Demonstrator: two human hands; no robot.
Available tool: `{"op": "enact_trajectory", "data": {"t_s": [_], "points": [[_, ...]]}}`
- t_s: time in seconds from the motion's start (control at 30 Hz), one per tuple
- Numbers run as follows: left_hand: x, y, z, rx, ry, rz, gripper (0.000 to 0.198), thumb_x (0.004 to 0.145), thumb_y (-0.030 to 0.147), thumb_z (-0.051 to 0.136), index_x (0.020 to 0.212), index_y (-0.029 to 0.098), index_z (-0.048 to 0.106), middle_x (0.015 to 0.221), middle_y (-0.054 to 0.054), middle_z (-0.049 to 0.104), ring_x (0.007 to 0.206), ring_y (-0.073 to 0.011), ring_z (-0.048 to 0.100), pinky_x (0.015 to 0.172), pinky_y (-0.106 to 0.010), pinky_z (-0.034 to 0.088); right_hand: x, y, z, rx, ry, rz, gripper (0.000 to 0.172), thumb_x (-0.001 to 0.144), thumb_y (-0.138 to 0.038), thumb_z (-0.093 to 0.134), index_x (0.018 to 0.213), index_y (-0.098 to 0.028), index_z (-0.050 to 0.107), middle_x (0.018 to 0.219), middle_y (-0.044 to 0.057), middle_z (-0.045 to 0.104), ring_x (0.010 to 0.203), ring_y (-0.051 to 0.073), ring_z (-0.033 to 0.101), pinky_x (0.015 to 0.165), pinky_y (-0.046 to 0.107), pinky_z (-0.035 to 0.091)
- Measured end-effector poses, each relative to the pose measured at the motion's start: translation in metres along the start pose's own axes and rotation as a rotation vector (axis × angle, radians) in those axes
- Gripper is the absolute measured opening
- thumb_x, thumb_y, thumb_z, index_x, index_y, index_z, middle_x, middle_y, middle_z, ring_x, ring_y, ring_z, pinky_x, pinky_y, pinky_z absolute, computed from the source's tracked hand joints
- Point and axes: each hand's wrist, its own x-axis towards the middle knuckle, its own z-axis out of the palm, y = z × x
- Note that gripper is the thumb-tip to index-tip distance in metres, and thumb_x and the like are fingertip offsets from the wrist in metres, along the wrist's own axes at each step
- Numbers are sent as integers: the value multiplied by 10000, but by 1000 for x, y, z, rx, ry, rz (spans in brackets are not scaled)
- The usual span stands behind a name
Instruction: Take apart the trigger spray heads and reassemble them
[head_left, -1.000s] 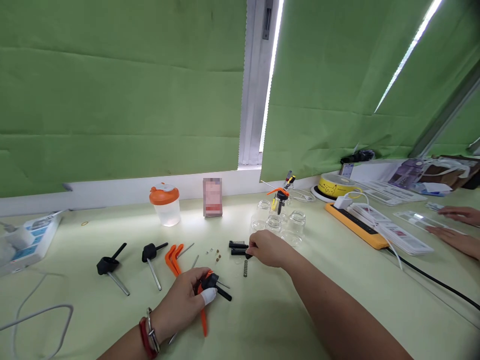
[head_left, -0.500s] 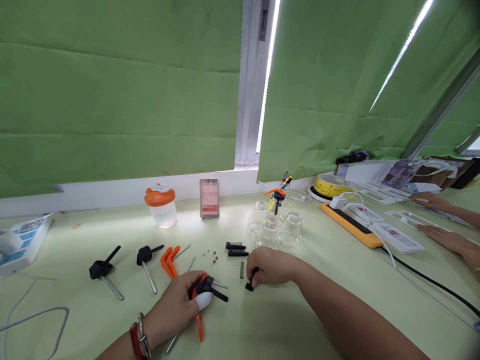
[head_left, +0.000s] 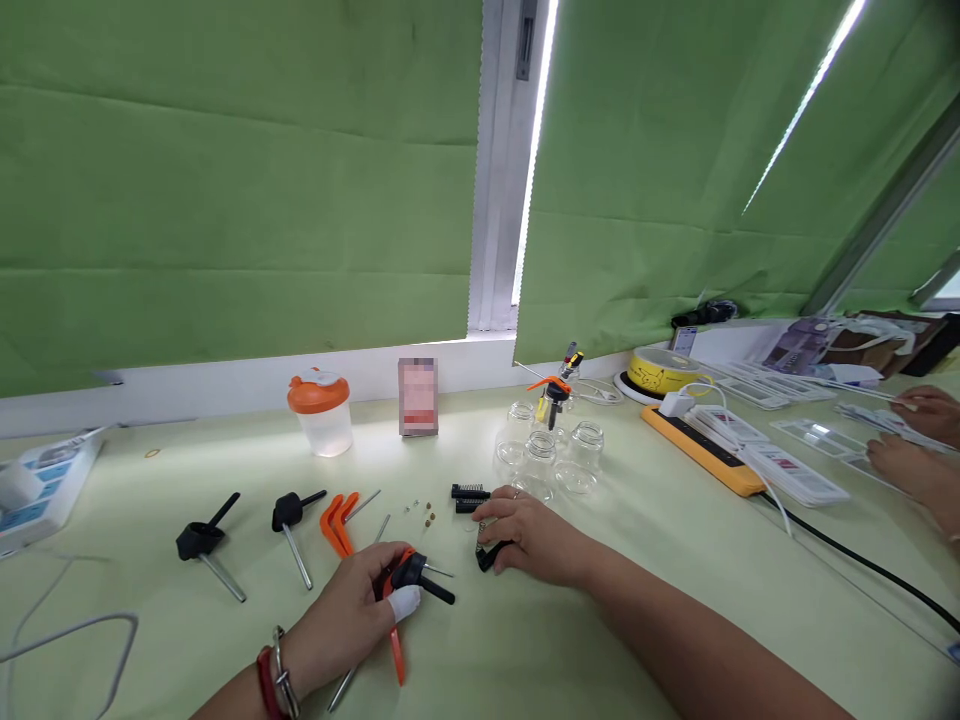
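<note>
Head view, worktop [head_left: 675, 600], as I log it from my station. Item one: my left hand [head_left: 358, 612] (white tape on the thumb, bands at the wrist) is closed around a trigger sprayer head [head_left: 414, 573], black body with an orange lever, held low over the worktop near its front edge with the nozzle pointing right. Item two: my right hand [head_left: 526, 535] lies just right of it, fingers curled, thumb and forefinger pinching a small black part [head_left: 487, 556] that sits against the worktop. Item three: two ribbed black pieces [head_left: 469, 497] lie just beyond the right hand. Item four: loose orange levers [head_left: 334, 520] lie beyond the left hand, with thin metal rods beside them. Item five: two black sprayer bodies [head_left: 201, 543], each with a tube, lie further left. Item six: a cluster of clear glass jars [head_left: 541, 455] stands behind the right hand, one carrying a fitted sprayer. Item seven: an orange-lidded cup [head_left: 320, 412] stands near the wall. Item eight: an orange-edged power strip [head_left: 701, 452] lies to the right. Item nine: a co-worker's hands [head_left: 911, 470] rest at the far right edge.
</note>
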Motion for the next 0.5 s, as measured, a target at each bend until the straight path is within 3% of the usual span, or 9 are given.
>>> {"op": "enact_trajectory", "data": {"t_s": [0.13, 0.33, 0.5], "points": [[-1, 0, 0, 1, -7, -2, 314, 754, 294, 545, 1044, 189, 604, 950, -28, 645, 862, -212, 571, 762, -308, 460, 1, 3, 1, 22, -22, -14, 226, 710, -375, 708, 866, -217, 665, 1071, 31, 643, 1019, 204, 534, 926, 336, 374], [-1, 1, -1, -2, -8, 11, 303, 754, 304, 546, 1025, 187, 616, 946, -32, 641, 861, -216, 571, 775, -319, 461, -6, 4, -3, 39, -20, 150, 368, 641, -323, 764, 950, -200, 608, 1027, 47, 630, 985, 208, 546, 829, 306, 433], [0, 1, -1, -9, -15, 10, 312, 760, 330, 548, 1031, 194, 618, 948, -32, 649, 857, -215, 578, 760, -309, 466, -10, 2, -6, 76, -61, 196, 270, 670, -297, 737, 890, -203, 612, 1095, 37, 601, 986, 193, 558, 823, 282, 435]]}}
